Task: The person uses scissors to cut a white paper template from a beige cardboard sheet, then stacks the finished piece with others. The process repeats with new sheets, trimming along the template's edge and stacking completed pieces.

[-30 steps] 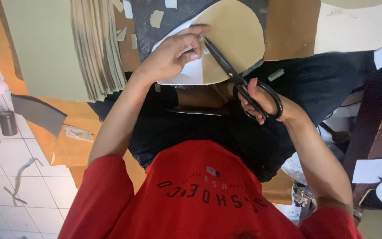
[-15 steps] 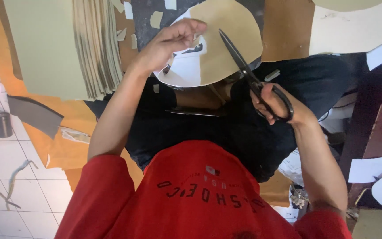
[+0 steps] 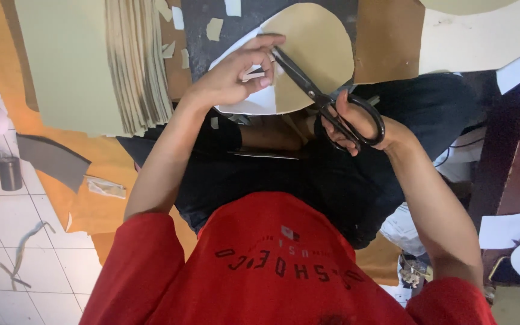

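My left hand (image 3: 236, 75) pinches the edge of a rounded tan sheet (image 3: 320, 42) with a white paper pattern (image 3: 245, 107) against it, held up over my lap. My right hand (image 3: 362, 123) has its fingers through the loops of large black scissors (image 3: 305, 84). The blades point up and left across the tan sheet, and their tips reach my left fingers. Below are my dark trousers and red shirt.
A thick stack of pale tan sheets (image 3: 136, 66) lies at the upper left on a large greenish sheet (image 3: 67, 60). A brown board (image 3: 386, 42) is at the upper right. Small offcuts (image 3: 215, 27) dot the dark mat. A dark cylinder (image 3: 10, 173) and a grey scrap (image 3: 52, 159) sit on the tiled floor.
The scissors swung right and then back left, so their tips now meet my left fingers. My left hand rose slightly with the sheet and came back down.
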